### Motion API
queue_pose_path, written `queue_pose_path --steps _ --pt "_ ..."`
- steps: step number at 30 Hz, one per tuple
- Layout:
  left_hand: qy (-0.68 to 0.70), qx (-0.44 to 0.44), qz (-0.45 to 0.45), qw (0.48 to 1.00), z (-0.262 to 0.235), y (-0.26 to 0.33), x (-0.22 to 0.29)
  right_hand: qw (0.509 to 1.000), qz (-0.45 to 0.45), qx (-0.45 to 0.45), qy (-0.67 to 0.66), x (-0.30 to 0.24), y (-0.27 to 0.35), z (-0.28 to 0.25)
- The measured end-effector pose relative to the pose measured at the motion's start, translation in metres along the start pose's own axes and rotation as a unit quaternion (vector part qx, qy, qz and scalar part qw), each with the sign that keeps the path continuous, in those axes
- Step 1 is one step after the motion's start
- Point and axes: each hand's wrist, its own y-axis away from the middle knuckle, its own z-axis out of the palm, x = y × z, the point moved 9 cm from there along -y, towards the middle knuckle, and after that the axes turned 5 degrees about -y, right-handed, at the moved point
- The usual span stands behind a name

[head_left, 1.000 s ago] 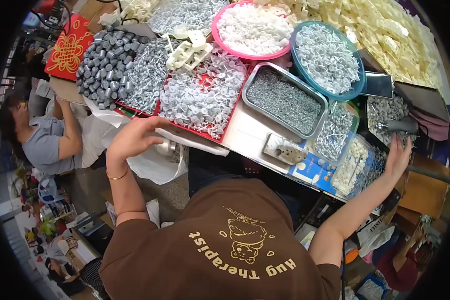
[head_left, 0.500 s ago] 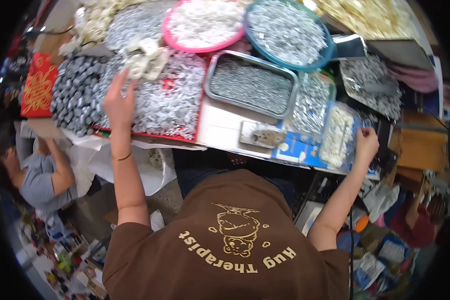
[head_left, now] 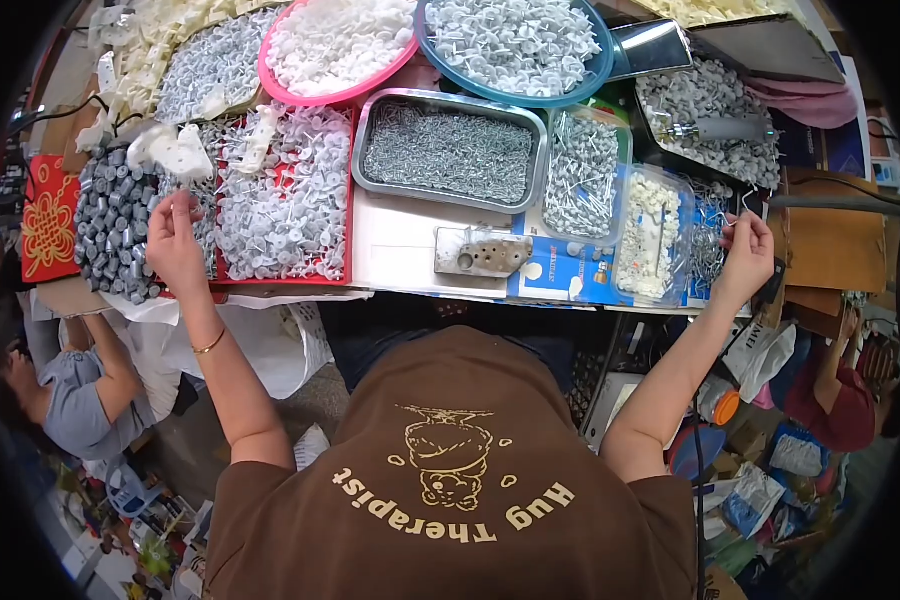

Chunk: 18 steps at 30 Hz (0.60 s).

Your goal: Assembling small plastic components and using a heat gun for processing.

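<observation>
My left hand (head_left: 178, 245) is closed in a pinch above the edge between dark grey cylindrical plugs (head_left: 115, 235) and a compartment of small grey parts (head_left: 202, 172). Whatever those fingertips hold, if anything, is too small to make out. Just beyond them lies a white moulded plastic piece (head_left: 175, 152); another white plastic piece (head_left: 260, 140) rests on pale nail-like parts (head_left: 280, 220) in a red box. Far to the right, my right hand (head_left: 747, 262) pinches a thin bent metal hook (head_left: 748, 200), its curved end pointing up, beside a heap of metal hooks (head_left: 708, 235).
A steel tray (head_left: 450, 205) of small screws stands mid-table, with a pink basin (head_left: 270, 75) and a teal basin (head_left: 530, 102) of parts behind. Nearer lie a drilled metal block (head_left: 482, 252) and clear tubs, one with cream pieces (head_left: 650, 235). People work at both sides.
The view has shifted, moving the table leftward in the picture. My left hand has drawn back from the white plastic pieces. My right hand has moved right and away, and a hook now shows in it.
</observation>
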Motion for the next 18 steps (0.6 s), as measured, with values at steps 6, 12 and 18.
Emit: queue_pose_path --steps 6,12,18 --pt "0.243 -0.075 -0.222 0.941 0.007 0.008 -0.020 0.993 0.064 -0.054 -0.079 0.001 0.010 0.005" --pt "0.124 -0.192 -0.013 0.973 0.050 0.066 0.091 0.979 0.064 -0.156 -0.117 -0.081 0.064 0.063" --pt "0.029 -0.327 0.412 0.850 0.149 0.190 0.222 0.942 0.074 -0.307 -0.115 -0.094 0.142 0.155"
